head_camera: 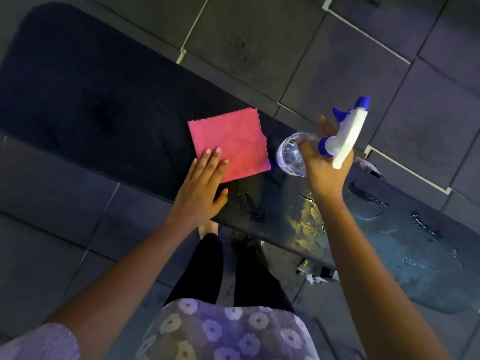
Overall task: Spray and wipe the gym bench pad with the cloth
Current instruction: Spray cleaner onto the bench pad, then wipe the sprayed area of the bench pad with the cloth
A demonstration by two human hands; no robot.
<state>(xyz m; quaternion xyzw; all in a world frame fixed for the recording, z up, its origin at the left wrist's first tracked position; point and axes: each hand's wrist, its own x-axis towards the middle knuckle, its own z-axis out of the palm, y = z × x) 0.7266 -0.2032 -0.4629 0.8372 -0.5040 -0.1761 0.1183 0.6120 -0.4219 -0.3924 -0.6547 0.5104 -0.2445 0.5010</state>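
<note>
A long black gym bench pad runs from upper left to lower right, worn and wet-looking toward its right end. A square pink cloth lies flat on the middle of the pad. My left hand rests with straight fingers on the cloth's near corner. My right hand grips the neck of a clear spray bottle with a white and blue trigger head, held just right of the cloth above the pad.
Dark rubber floor tiles with pale seams surround the bench. My legs in black trousers and bare feet stand close against the pad's near edge. Part of the bench frame shows under the pad.
</note>
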